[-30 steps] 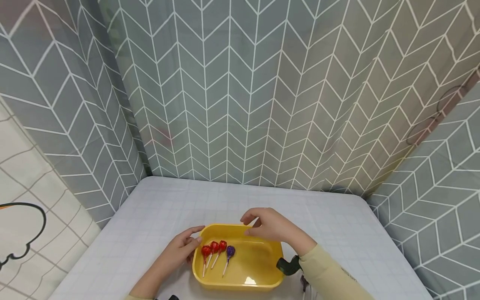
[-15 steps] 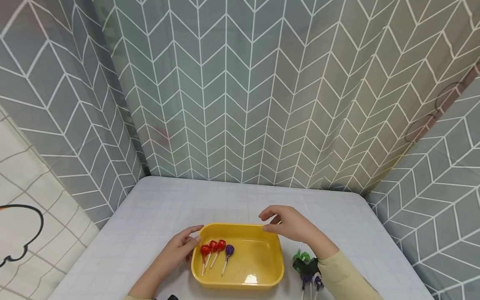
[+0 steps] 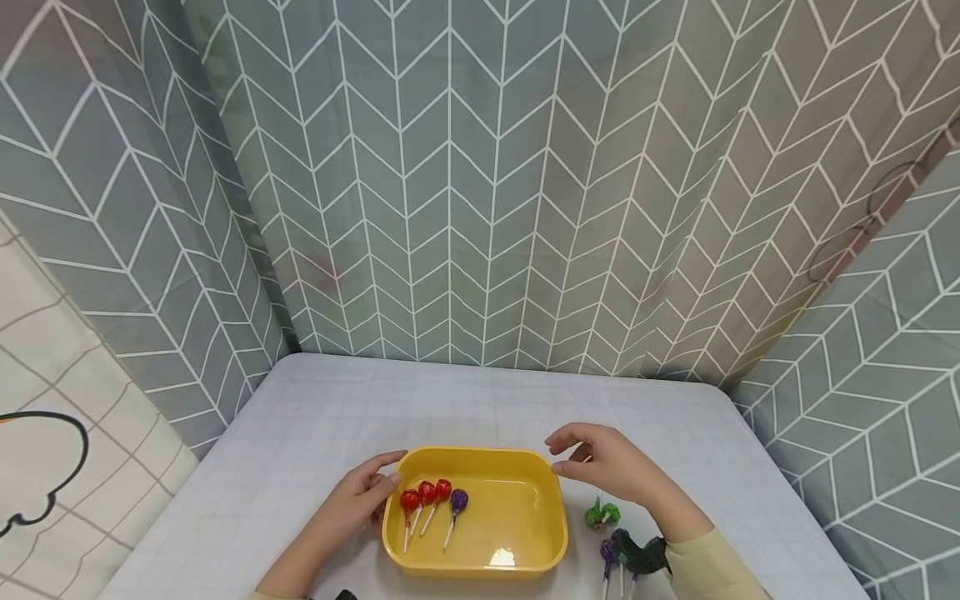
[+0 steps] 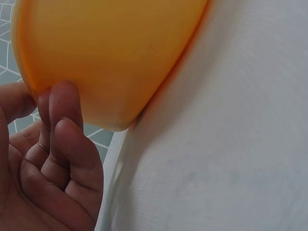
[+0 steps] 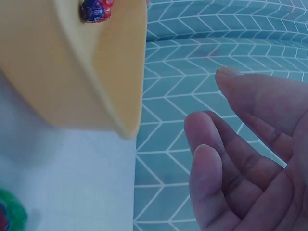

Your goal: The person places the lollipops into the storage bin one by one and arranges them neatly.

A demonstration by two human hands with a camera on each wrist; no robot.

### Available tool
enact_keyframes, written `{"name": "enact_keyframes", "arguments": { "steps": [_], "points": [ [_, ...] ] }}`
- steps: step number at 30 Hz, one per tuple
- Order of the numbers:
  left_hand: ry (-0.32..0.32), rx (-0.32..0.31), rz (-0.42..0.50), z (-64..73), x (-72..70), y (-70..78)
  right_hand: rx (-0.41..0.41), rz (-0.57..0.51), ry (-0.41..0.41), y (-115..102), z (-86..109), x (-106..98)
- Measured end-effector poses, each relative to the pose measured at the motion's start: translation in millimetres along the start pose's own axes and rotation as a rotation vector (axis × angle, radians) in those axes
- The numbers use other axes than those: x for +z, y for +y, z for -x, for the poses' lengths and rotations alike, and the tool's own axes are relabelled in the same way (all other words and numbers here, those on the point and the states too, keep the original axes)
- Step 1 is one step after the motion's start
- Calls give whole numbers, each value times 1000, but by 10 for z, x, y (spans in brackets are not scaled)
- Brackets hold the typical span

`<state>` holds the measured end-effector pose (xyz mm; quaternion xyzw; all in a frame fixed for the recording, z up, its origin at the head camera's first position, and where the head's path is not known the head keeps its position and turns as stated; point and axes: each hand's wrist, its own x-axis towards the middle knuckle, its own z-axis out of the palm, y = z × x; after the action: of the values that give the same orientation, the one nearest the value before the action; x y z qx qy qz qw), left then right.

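Observation:
A yellow tray (image 3: 517, 573) stands on the table. Three red lollipops (image 3: 426, 492) and a purple lollipop (image 3: 459, 500) lie in its left half, sticks toward the front. My left hand (image 3: 365, 493) holds the tray's back left corner, thumb at the rim; in the left wrist view its fingers (image 4: 66, 103) press the outer wall. Just off the back right corner hovers my right hand (image 3: 611, 458), fingers loosely bent with nothing between them. Below its wrist lie green lollipops (image 3: 602, 513) and purple lollipops (image 3: 608, 550), partly hidden by the black wrist strap (image 3: 643, 553).
A white cloth covers the table (image 3: 480, 400). Behind it hangs a grey curtain (image 3: 465, 208) with white chevron lines, and similar fabric (image 3: 892, 417) closes off the right side. On the left hangs a white gridded cloth (image 3: 90, 408).
My right hand has moved right from above the tray's back rim to beyond its right corner, uncovering the green and purple lollipops. The left hand stays at the tray.

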<state>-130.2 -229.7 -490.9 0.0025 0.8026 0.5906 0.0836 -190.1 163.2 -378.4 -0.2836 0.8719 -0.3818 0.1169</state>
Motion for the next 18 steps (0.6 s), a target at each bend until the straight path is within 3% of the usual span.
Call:
{"name": "enact_keyframes", "arguments": {
  "steps": [18],
  "points": [
    [-10, 9, 16, 13, 1, 16, 150, -18, 53, 345, 451, -29]
  ]
}}
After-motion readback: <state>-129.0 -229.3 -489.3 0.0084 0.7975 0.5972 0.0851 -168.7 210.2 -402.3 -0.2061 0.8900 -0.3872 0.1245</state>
